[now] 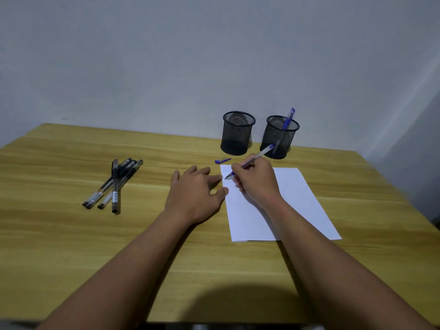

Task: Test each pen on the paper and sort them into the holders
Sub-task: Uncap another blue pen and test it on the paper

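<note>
My right hand [256,181] grips an uncapped blue pen [258,156], its tip touching the top left corner of the white paper [297,201], where a faint scribble shows. My left hand [194,195] lies flat, fingers spread, its fingertips pressing the paper's left edge. The pen's blue cap [222,161] lies on the table just beyond the paper. Two black mesh holders stand behind: the left holder [237,133] looks empty, the right holder [279,136] has one blue pen [288,119] standing in it. Several black pens [114,184] lie in a loose pile at the left.
The wooden table [71,234] runs up to a plain grey wall close behind the holders. Its front edge lies at the bottom of the view and its right edge slants down at the far right.
</note>
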`<state>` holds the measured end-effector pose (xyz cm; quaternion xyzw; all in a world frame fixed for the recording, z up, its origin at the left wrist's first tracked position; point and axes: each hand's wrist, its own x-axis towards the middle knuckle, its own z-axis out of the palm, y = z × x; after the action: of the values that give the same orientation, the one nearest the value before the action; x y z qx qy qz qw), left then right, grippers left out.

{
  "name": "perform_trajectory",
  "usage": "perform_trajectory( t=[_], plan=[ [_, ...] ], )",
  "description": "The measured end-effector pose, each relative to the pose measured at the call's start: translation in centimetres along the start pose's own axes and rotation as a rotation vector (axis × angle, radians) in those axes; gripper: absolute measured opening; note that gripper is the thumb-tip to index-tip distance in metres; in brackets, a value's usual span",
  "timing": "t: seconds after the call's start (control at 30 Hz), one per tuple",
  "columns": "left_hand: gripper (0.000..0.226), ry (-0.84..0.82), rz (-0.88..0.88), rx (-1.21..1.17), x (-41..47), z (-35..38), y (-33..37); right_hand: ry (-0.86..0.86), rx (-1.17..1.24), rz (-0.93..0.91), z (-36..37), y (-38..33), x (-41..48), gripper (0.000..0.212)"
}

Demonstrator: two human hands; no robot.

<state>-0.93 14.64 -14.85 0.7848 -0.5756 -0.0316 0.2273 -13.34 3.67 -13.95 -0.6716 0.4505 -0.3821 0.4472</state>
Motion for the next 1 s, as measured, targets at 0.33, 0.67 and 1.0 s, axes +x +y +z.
perform_trajectory(
  t=[0.33,0.67,1.0],
  plan=[
    [0.051,-0.017,-0.011,0.009,0.19,0.14,-0.13,-0.016,-0.01,-0.019,0.05,0.3,0.0,0.013],
    [0.051,-0.02,-0.017,0.015,0.19,0.07,-0.12,0.048,-0.036,-0.026,-0.07,0.46,0.12,0.018],
    [0.051,-0.036,-0.026,0.024,0.2,0.04,0.0,0.112,-0.108,-0.004,-0.19,0.26,0.19,0.014]
  ],
)
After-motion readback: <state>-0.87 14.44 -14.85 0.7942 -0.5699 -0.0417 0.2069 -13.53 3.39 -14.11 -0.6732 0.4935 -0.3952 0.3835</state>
